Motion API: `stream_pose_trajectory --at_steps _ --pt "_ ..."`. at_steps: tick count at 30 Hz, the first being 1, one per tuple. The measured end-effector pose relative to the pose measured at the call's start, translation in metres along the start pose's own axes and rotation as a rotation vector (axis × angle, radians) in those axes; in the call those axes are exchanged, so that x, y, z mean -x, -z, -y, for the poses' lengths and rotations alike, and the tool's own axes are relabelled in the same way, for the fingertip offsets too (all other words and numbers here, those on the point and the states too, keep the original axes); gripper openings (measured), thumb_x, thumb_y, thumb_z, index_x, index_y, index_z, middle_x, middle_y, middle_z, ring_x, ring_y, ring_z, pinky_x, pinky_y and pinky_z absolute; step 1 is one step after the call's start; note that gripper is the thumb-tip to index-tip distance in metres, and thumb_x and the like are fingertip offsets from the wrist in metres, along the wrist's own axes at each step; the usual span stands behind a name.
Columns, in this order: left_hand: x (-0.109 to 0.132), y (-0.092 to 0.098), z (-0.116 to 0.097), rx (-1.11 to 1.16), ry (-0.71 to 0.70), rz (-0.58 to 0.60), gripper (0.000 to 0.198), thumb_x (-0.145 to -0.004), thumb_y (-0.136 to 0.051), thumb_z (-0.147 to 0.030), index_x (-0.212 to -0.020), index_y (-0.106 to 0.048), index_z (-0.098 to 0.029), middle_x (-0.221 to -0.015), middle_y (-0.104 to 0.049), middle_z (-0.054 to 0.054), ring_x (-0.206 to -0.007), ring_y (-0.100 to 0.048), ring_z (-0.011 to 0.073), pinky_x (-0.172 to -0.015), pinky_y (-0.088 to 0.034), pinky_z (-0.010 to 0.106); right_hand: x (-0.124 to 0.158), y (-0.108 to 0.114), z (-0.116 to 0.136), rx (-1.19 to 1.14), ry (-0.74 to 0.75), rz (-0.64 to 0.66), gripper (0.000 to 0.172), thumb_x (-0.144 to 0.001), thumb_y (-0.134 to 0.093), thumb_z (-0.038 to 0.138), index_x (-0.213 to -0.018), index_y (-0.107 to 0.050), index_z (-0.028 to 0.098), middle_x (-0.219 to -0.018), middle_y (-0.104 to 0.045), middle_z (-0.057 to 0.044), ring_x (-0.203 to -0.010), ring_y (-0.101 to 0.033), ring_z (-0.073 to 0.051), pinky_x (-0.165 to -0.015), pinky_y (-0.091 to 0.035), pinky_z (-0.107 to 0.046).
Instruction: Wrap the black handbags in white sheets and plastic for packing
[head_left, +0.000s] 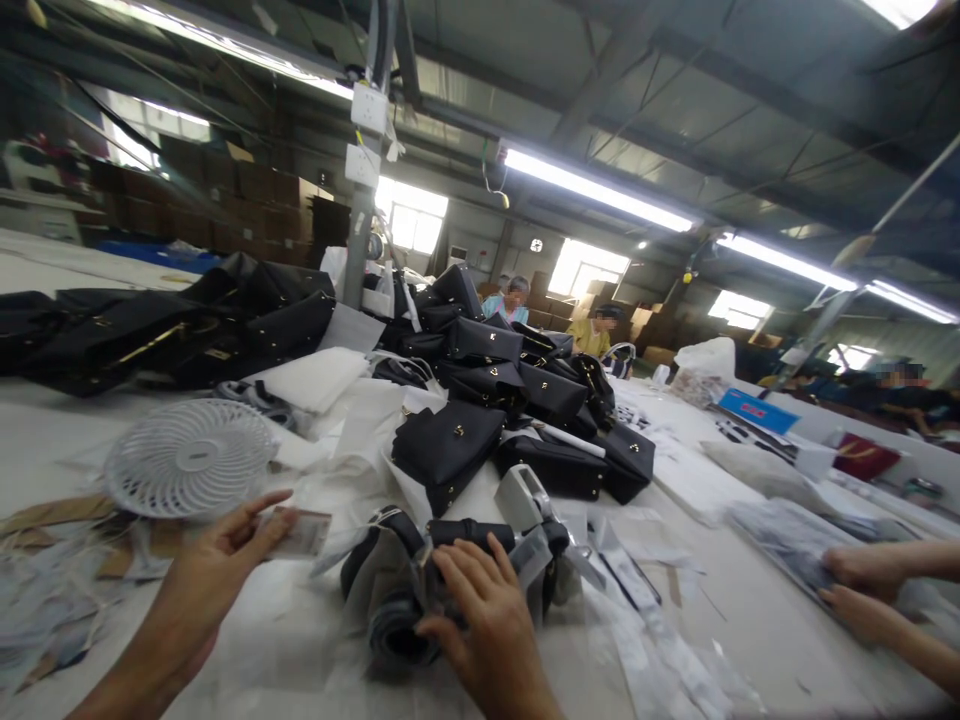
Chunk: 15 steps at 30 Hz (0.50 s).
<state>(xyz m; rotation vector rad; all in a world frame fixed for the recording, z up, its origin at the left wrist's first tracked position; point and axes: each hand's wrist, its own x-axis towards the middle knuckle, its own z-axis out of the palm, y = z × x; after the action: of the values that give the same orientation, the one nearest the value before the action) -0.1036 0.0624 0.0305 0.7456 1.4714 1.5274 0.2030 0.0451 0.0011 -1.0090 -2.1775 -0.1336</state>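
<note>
My left hand [232,560] is at the lower left, thumb and forefinger closed at the edge of a small clear packet [306,533]. To the right, my right hand [480,600] rests with spread fingers on a bundle of rolled black straps [401,625], partly wrapped in translucent film. A short black roll [472,533] lies just beyond its fingertips. Behind the bundle stands a grey-white plastic holder [521,495]. Black bags with gold fittings [450,445] are heaped farther back on the white table [720,600].
A round white fan [193,458] stands at the left, above plastic and cardboard scraps [52,590]. At the right, another person's hands [870,590] press on a plastic-wrapped item [787,540]. More black bags [120,330] lie at the back left, near a metal post [358,250].
</note>
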Motion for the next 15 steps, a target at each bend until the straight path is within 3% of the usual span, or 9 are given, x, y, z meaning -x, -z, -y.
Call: stream_pose_trajectory --at_steps 4,8,11,13,15 --pt "0.012 0.014 0.056 -0.163 0.116 0.088 0.079 -0.067 -0.081 -0.064 -0.133 -0.063 -0.026 -0.112 -0.079 0.006 -0.11 -0.072 0.0295 -0.074 -0.061 0.028 0.007 -0.003 -0.011 0.1 0.082 0.061 0.058 -0.091 -0.078 0.031 -0.143 -0.056 0.023 -0.141 -0.065 -0.007 -0.13 -0.06 -0.03 -0.129 -0.022 -0.053" --pt "0.024 0.023 0.106 -0.269 0.198 0.214 0.074 -0.083 -0.063 -0.074 -0.139 -0.059 -0.027 -0.127 -0.074 0.008 -0.127 -0.064 0.0295 -0.079 -0.061 0.03 0.009 -0.006 -0.022 0.147 0.127 0.08 0.06 -0.089 -0.081 0.032 -0.143 -0.057 0.023 -0.15 -0.057 -0.009 -0.135 -0.056 -0.031 -0.128 -0.022 -0.054" --pt "0.021 0.029 0.11 -0.329 0.091 0.133 0.071 -0.084 -0.059 -0.072 -0.137 -0.059 -0.025 -0.117 -0.078 0.009 -0.121 -0.068 0.0312 -0.081 -0.062 0.033 0.01 0.004 -0.029 0.148 0.196 0.11 0.061 -0.089 -0.081 0.034 -0.143 -0.056 0.023 -0.148 -0.059 -0.009 -0.135 -0.056 -0.029 -0.127 -0.026 -0.055" --pt "0.021 0.032 0.097 -0.427 -0.082 0.039 0.068 -0.082 -0.06 -0.066 -0.134 -0.06 -0.022 -0.115 -0.077 0.012 -0.112 -0.072 0.0332 -0.084 -0.063 0.037 0.011 0.017 -0.035 0.139 0.241 0.114 0.058 -0.089 -0.081 0.034 -0.141 -0.057 0.022 -0.139 -0.066 -0.008 -0.131 -0.059 -0.028 -0.127 -0.025 -0.054" --pt "0.03 0.029 0.079 -0.608 -0.315 -0.091 0.059 -0.086 -0.058 -0.06 -0.133 -0.061 -0.023 -0.13 -0.071 0.013 -0.109 -0.073 0.0345 -0.083 -0.064 0.042 0.012 0.031 -0.04 0.151 0.266 0.133 0.055 -0.09 -0.08 0.032 -0.139 -0.059 0.02 -0.129 -0.072 -0.007 -0.126 -0.063 -0.026 -0.128 -0.025 -0.053"
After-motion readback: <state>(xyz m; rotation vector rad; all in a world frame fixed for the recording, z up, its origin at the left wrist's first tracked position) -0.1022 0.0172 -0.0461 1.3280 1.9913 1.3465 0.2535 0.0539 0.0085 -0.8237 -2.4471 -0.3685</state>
